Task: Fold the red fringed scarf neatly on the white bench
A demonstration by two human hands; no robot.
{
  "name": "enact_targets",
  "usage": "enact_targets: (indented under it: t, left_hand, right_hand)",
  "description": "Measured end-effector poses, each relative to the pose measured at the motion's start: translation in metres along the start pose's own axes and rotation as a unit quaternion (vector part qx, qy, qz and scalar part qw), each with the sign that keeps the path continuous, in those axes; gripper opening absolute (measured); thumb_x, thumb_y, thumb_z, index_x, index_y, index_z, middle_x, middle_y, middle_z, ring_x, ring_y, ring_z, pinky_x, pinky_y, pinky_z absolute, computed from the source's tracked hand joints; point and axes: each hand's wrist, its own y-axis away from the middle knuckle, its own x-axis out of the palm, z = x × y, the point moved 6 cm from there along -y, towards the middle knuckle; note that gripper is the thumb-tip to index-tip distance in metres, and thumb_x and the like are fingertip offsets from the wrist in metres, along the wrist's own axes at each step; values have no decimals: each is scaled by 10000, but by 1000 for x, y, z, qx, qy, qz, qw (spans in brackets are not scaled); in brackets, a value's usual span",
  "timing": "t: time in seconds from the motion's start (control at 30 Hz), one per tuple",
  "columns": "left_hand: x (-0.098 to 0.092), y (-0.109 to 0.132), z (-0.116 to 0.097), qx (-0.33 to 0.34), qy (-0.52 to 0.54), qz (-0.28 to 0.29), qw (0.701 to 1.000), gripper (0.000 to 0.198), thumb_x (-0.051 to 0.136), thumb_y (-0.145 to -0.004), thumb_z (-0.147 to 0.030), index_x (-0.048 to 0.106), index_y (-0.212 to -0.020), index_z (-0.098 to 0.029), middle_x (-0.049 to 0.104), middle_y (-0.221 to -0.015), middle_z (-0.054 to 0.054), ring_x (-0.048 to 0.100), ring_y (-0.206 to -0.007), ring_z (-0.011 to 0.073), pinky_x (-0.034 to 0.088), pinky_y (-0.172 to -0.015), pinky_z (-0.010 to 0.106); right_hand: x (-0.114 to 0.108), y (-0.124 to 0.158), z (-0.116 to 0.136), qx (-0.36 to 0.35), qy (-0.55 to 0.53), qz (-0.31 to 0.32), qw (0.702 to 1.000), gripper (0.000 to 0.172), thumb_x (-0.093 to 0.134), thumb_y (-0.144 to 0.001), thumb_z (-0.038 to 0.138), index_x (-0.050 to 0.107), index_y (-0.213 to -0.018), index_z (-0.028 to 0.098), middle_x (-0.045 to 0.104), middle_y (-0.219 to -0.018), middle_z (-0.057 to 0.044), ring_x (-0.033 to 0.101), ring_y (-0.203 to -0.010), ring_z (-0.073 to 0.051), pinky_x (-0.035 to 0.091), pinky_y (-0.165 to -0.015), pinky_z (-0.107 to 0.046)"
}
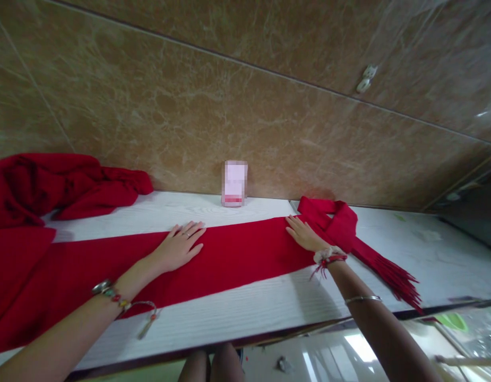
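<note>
A long red scarf [245, 254] lies spread flat across a white wood-grain table [229, 313]. My left hand [179, 246] rests palm down on its left-middle part, fingers apart, near the upper edge. Toward the scarf's right part, my right hand [304, 233] also lies flat with fingers stretched out, beside a loosely folded red section [330, 217]. From that section a fringed end [392, 276] trails toward the table's front edge.
A bunched red cloth [70, 185] lies at the back left against the brown marbled wall [169, 106]. A phone-like object [234, 183], blurred out, leans on the wall. Wall sockets [367, 78] are at upper right. A green item [452, 321] lies below right.
</note>
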Motion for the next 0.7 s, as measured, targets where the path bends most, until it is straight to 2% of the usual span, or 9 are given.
enact_targets:
  t: [0.07, 0.13, 0.2, 0.27, 0.33, 0.5, 0.57, 0.63, 0.7]
  left_hand:
    - [-8, -13, -13, -13, -10, -11, 1000, 441, 296, -857, -325, 484, -1231, -186, 305, -1414, 66, 242, -1306, 240, 169, -1047, 478]
    - [-16, -29, -34, -22, -9, -35, 999, 423, 283, -869, -310, 524, -1185, -167, 300, -1417, 77, 237, -1309, 237, 178, -1050, 463]
    - [-17, -45, -59, -16, 24, -46, 999, 459, 264, -887, -342, 437, -1266, -150, 276, -1425, 92, 228, -1312, 227, 225, -1041, 439]
    - [-10, -56, -79, -2, 46, -36, 998, 484, 288, -886, -374, 377, -1310, -158, 266, -1428, 89, 221, -1314, 234, 238, -1036, 442]
    - [-1, -59, -88, 8, 47, -22, 999, 491, 297, -885, -388, 365, -1320, -170, 282, -1423, 76, 220, -1314, 237, 225, -1043, 448]
    - [8, -57, -84, 15, 34, -12, 999, 507, 281, -885, -391, 351, -1332, -161, 288, -1421, 67, 214, -1316, 235, 203, -1053, 443]
    - [6, -57, -82, 11, 33, -21, 999, 504, 286, -882, -381, 358, -1328, -158, 284, -1423, 72, 215, -1316, 239, 203, -1051, 449]
    - [2, -56, -83, 19, 32, -37, 999, 491, 291, -881, -356, 358, -1327, -163, 270, -1429, 73, 205, -1319, 238, 194, -1053, 453]
    - [-2, -52, -90, 63, 34, -49, 996, 497, 302, -879, -353, 331, -1342, -175, 230, -1443, 66, 176, -1328, 225, 176, -1061, 438]
  right_hand:
    - [-2, -3, 8, -17, -16, -13, 1000, 496, 231, -908, 347, 331, -1337, 119, 330, -1386, -179, 251, -1298, -269, 306, -977, -538]
    - [-2, -5, 31, -65, -37, -15, 997, 500, 232, -909, 367, 316, -1347, 140, 299, -1407, -158, 230, -1308, -242, 284, -1006, -504]
    - [1, -7, 53, -110, -42, 6, 993, 495, 228, -911, 384, 315, -1350, 170, 296, -1414, -129, 240, -1306, -224, 274, -1018, -482]
    - [4, -7, 59, -128, -28, 25, 991, 488, 229, -913, 387, 340, -1339, 175, 316, -1408, -119, 251, -1302, -226, 256, -1026, -485]
    - [6, -6, 41, -106, -18, 29, 994, 483, 219, -917, 378, 346, -1335, 172, 320, -1405, -122, 256, -1300, -227, 248, -1027, -491]
    - [0, 1, -51, 39, -30, 12, 999, 475, 211, -920, 355, 360, -1325, 156, 353, -1383, -146, 275, -1290, -245, 280, -1005, -514]
    - [-6, 7, -72, 79, -37, 2, 996, 490, 217, -917, 355, 358, -1324, 121, 360, -1373, -171, 266, -1291, -261, 300, -998, -509]
    - [-15, 15, -68, 76, -47, -28, 996, 512, 208, -916, 358, 328, -1337, 92, 335, -1384, -183, 231, -1304, -252, 288, -1017, -483]
    - [-22, 27, -42, 22, -58, -61, 996, 523, 200, -917, 370, 297, -1354, 100, 301, -1407, -164, 187, -1320, -224, 248, -1049, -452]
